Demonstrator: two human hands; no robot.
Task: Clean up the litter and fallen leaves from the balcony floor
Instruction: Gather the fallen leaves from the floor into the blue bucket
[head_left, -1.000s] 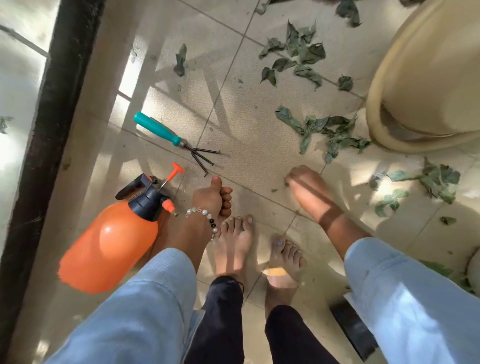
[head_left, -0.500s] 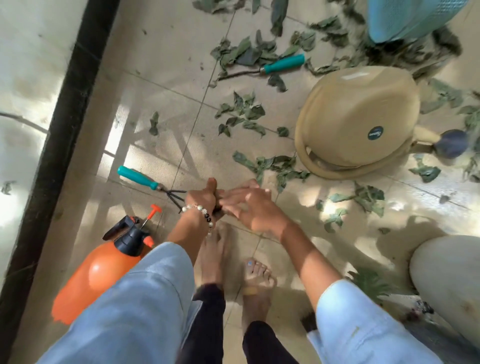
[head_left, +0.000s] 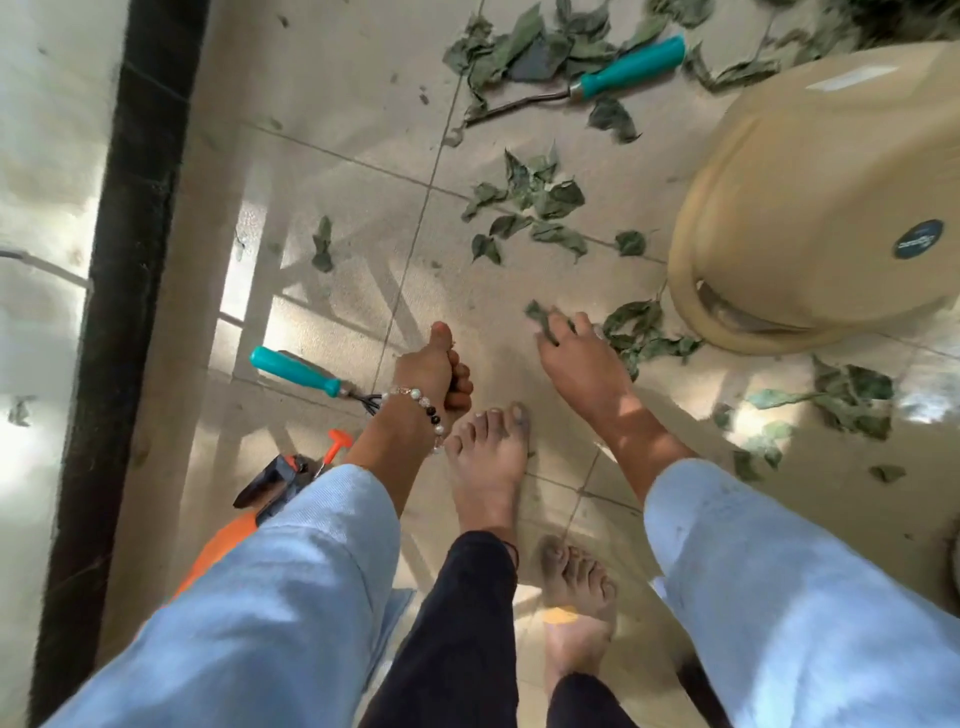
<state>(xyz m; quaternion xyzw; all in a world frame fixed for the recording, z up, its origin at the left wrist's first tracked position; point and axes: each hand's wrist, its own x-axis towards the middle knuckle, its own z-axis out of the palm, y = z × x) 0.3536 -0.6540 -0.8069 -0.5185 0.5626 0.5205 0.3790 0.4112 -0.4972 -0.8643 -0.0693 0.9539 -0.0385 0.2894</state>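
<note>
Green fallen leaves lie scattered over the beige tiled floor: one cluster (head_left: 530, 208) in the middle, a pile (head_left: 519, 52) at the top, more leaves (head_left: 841, 395) at the right. My right hand (head_left: 576, 358) reaches down to the cluster beside the tub, and its fingertips pinch a leaf (head_left: 537, 314) there. My left hand (head_left: 434, 369), with a bead bracelet on the wrist, hovers as a fist with the thumb up. Its fingers curl round gathered leaves, mostly hidden inside the fist.
An upturned beige plastic tub (head_left: 810, 208) fills the right. A teal-handled hand rake (head_left: 296, 366) lies left of my left hand, a second teal-handled tool (head_left: 631, 70) among the top leaves. An orange spray bottle (head_left: 223, 551) and a black frame (head_left: 130, 260) are at the left. My bare feet (head_left: 488, 457) stand below.
My right hand picked something off the floor, brought it to my left fist, then moved right onto the leaf cluster by the tub. The view has shifted.
</note>
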